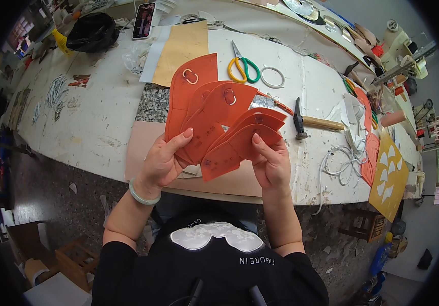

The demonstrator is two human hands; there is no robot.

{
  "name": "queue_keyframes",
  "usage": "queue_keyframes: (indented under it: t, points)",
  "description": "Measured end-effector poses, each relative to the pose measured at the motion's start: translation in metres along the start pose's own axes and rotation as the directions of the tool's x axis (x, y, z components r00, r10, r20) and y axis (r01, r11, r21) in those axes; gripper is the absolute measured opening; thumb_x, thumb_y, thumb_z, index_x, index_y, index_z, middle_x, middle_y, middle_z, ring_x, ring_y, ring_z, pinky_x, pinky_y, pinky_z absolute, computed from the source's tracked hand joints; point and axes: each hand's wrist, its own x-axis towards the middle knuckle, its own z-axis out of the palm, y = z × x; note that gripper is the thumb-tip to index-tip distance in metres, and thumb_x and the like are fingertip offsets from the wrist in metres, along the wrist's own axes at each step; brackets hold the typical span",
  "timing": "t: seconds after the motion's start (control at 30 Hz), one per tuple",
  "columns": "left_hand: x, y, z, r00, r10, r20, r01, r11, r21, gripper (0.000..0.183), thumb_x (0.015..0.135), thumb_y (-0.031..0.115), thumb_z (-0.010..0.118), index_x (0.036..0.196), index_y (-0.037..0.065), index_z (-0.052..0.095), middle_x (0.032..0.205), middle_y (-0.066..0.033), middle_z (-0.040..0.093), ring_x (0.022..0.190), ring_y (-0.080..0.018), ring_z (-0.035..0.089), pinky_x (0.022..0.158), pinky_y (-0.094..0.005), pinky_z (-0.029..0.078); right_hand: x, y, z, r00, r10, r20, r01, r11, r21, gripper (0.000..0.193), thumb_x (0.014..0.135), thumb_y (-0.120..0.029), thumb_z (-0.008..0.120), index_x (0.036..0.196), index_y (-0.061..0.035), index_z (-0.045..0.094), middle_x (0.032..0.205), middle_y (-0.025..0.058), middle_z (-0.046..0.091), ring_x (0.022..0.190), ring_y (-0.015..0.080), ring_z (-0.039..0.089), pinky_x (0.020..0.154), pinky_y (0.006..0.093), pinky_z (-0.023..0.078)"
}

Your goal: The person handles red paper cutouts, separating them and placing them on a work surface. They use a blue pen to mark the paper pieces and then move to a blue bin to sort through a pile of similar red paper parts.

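Observation:
Fanned out over the near edge of the workbench are several flat orange-red cut pieces, some bearing pale oval rings and dark pen marks. My left hand grips the larger pieces at their lower end, thumb on top. With thumb and fingers, my right hand pinches a smaller stack of the same orange-red pieces at its right end. The two bunches overlap in the middle. Beneath them lie a pinkish sheet and a speckled stone slab, partly hidden.
Beyond the pieces lie scissors with yellow and green handles, a white ring and a tan sheet. To the right are a hammer, looped white cord and a yellow board. A phone stands at the back.

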Motion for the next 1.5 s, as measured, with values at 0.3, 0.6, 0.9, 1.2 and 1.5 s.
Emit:
queue_keyframes:
  t: [0.3, 0.6, 0.9, 1.2, 1.5]
  points:
    - [0.0, -0.011, -0.002, 0.998, -0.009, -0.057, 0.013, 0.998, 0.068, 0.04, 0.098, 0.009, 0.049, 0.136, -0.001, 0.04, 0.13, -0.0151, 0.054, 0.114, -0.0252, 0.059, 0.094, -0.0416, 0.053, 0.003, 0.01, 0.015, 0.999, 0.029, 0.033, -0.033, 0.991, 0.133, 0.033, 0.091, 0.003, 0.057, 0.123, -0.0012, 0.053, 0.118, 0.0129, 0.062, 0.108, 0.0209, 0.062, 0.093, 0.0364, 0.053]
    - [0.002, 0.0, -0.003, 0.993, 0.089, -0.074, -0.091, 0.995, -0.029, 0.04, 0.097, 0.006, 0.046, 0.136, -0.001, 0.039, 0.13, -0.0156, 0.054, 0.116, -0.0266, 0.058, 0.095, -0.0433, 0.053, 0.002, 0.007, 0.009, 1.0, 0.007, -0.025, -0.008, 1.0, -0.03, 0.027, 0.09, 0.002, 0.059, 0.117, 0.0007, 0.059, 0.112, 0.0131, 0.065, 0.103, 0.0205, 0.064, 0.091, 0.0373, 0.054]
    - [0.001, 0.004, -0.004, 0.992, 0.088, -0.087, -0.089, 0.996, -0.003, 0.043, 0.1, 0.01, 0.04, 0.14, -0.003, 0.033, 0.136, -0.0181, 0.048, 0.122, -0.03, 0.053, 0.101, -0.0466, 0.048, -0.002, -0.023, 0.006, 0.77, -0.623, 0.137, 0.635, 0.77, -0.064, 0.031, 0.089, 0.01, 0.052, 0.119, 0.0014, 0.058, 0.117, 0.0142, 0.063, 0.108, 0.0226, 0.062, 0.095, 0.0403, 0.051]
    - [-0.003, 0.004, -0.004, 0.98, 0.14, -0.14, -0.144, 0.989, -0.018, 0.038, 0.099, 0.01, 0.046, 0.135, 0.0, 0.041, 0.128, -0.0144, 0.056, 0.113, -0.0251, 0.06, 0.093, -0.0406, 0.054, -0.016, -0.021, 0.024, 0.344, -0.421, 0.839, 0.839, -0.263, -0.476, 0.015, 0.087, -0.011, 0.062, 0.098, -0.0075, 0.072, 0.114, 0.0134, 0.066, 0.108, 0.0307, 0.064, 0.098, 0.0464, 0.047]
    - [-0.011, 0.003, 0.006, 0.962, 0.24, -0.128, -0.229, 0.969, 0.091, 0.042, 0.091, -0.003, 0.053, 0.131, -0.002, 0.044, 0.123, -0.0148, 0.059, 0.11, -0.0244, 0.061, 0.092, -0.038, 0.055, -0.014, 0.007, 0.021, 0.423, -0.151, 0.894, 0.839, -0.308, -0.449, 0.032, 0.069, -0.013, 0.067, 0.1, -0.0109, 0.073, 0.117, 0.0053, 0.066, 0.113, 0.026, 0.06, 0.103, 0.0451, 0.041]
